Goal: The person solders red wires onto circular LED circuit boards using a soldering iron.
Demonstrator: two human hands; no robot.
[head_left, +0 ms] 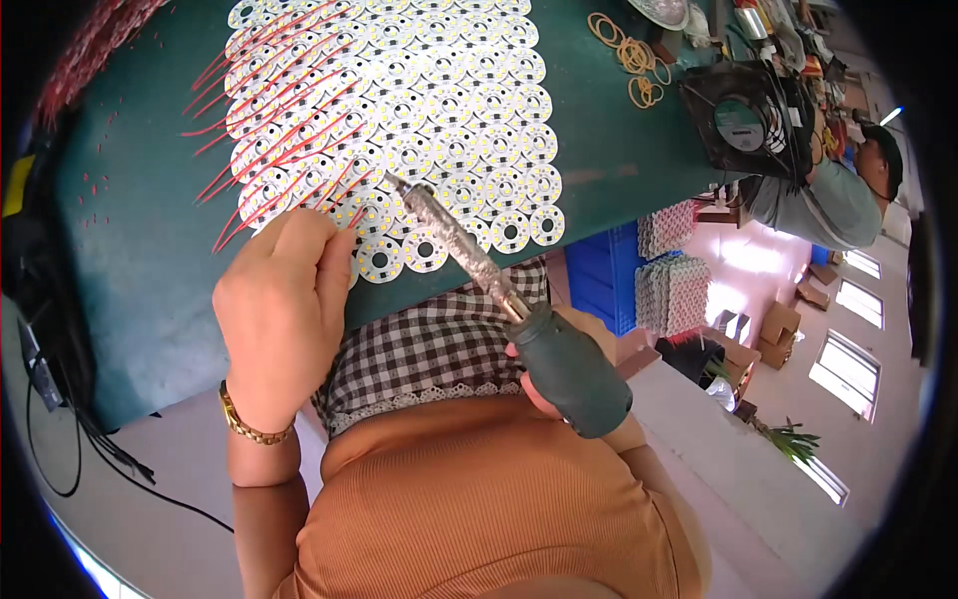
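A sheet of round white LED circuit boards (449, 100), joined in rows, lies on the green table. Thin red wires (289, 95) slant across its left part. My left hand (284, 309), a gold watch on its wrist, is at the sheet's near left corner, fingers closed in a pinch on a red wire; the pinch point is partly hidden. My right hand (539, 394) grips a soldering iron (579, 374) by its dark handle, which covers most of the fingers. The iron's foil-wrapped shaft points up and left, its tip over the boards near the wire ends.
A bundle of red wires (95, 55) lies at the far left of the green table (150, 290). Rubber bands (634, 55) and a black fan (743, 125) are at the right. A blue crate (602, 280) stands beyond the near edge. Another person (828, 200) sits at the right.
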